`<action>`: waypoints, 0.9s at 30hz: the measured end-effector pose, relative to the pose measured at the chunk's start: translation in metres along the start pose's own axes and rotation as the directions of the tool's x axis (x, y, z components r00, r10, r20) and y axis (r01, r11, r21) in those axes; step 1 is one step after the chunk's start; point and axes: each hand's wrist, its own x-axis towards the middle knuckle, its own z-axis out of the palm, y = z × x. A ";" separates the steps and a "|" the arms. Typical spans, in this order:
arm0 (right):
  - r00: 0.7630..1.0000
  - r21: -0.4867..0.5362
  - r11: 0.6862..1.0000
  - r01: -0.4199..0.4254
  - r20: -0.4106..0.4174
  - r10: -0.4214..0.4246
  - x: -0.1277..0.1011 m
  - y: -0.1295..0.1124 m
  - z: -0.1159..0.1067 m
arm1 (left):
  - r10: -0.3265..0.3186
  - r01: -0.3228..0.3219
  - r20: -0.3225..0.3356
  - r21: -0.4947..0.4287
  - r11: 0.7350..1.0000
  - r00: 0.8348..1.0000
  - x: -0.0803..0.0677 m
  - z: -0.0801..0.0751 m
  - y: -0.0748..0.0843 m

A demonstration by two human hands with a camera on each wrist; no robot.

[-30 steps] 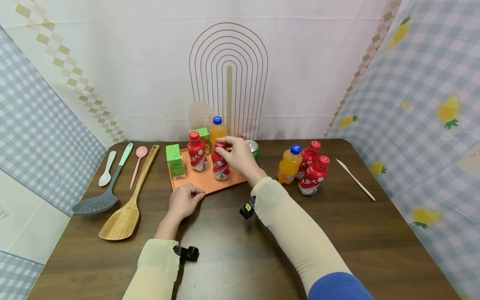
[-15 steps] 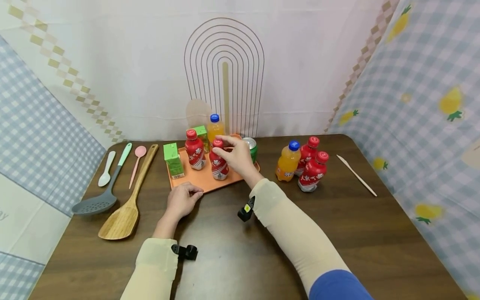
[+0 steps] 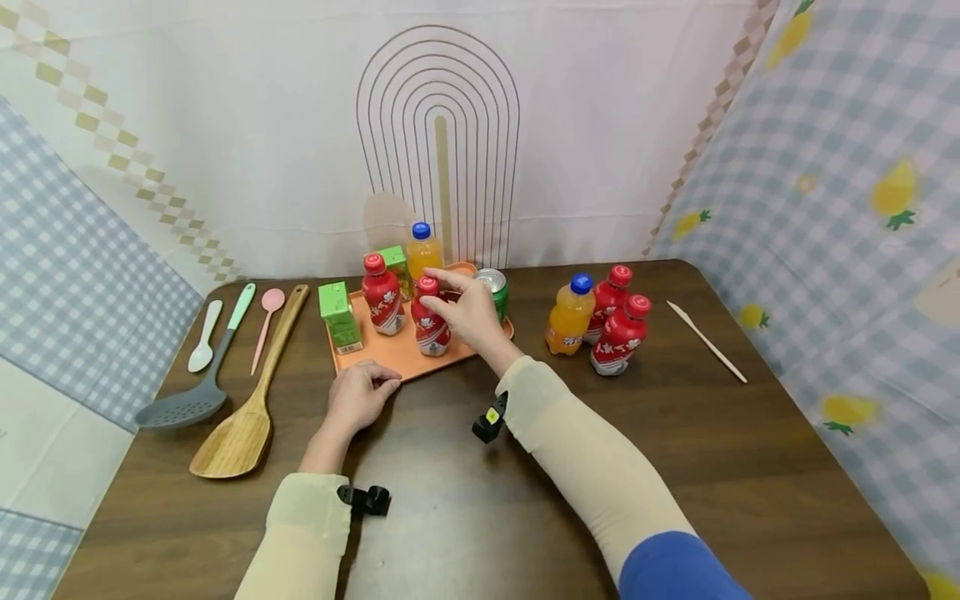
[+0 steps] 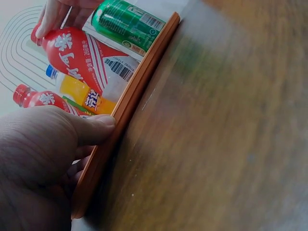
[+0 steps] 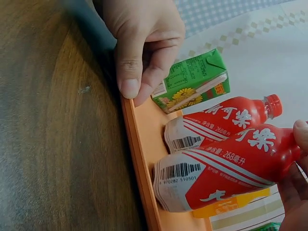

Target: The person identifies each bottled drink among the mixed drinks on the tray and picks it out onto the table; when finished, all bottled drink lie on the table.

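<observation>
Table [image 3: 480,467] is carrying everything, dark wood. Orange tray [image 3: 405,354] is sitting toward the far side, slightly left of centre.

On the tray: a red bottle [image 3: 431,321] is standing upright near the front middle, another red bottle [image 3: 381,293] is standing just left of it and a bit further back, an orange-juice bottle [image 3: 422,250] is standing behind both, a green can [image 3: 493,292] is sitting at the right end, a green carton [image 3: 337,315] is standing at the left end, second green carton [image 3: 393,262] is sitting at the back.

Right hand [image 3: 468,312] is reaching over the tray from the right, fingers curled round the cap and neck of the front red bottle, thumb on the near side. Bottle base is resting on the tray as far as the right wrist view shows.

Left hand [image 3: 358,396] is lying on the table at the tray's near edge, fingers curled, thumb tip pressing on the rim. It is sitting in front and left of the gripped bottle, not touching it.

Off the tray, right of it: one orange bottle [image 3: 568,317] and two red bottles [image 3: 618,333] are standing bunched together, near the right forearm. A thin wooden stick [image 3: 707,342] is lying further right.

Left of the tray: wooden spatula [image 3: 247,408], grey slotted spatula [image 3: 195,383], pink spoon [image 3: 264,325], white spoon [image 3: 204,337], all lying flat.
</observation>
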 end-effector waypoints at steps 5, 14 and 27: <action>0.998 0.053 0.996 0.067 -0.020 -0.066 -0.012 -0.008 -0.010 | -0.005 0.005 0.001 0.004 1.000 1.000 -0.001 0.000 0.000; 0.991 0.084 0.989 0.118 -0.073 -0.112 -0.055 -0.030 -0.050 | 0.015 -0.015 -0.024 0.013 1.000 1.000 -0.002 0.002 0.001; 0.972 -0.007 0.993 0.121 -0.199 -0.120 -0.110 -0.022 -0.130 | 0.024 -0.024 -0.038 0.020 1.000 0.999 -0.003 0.002 0.003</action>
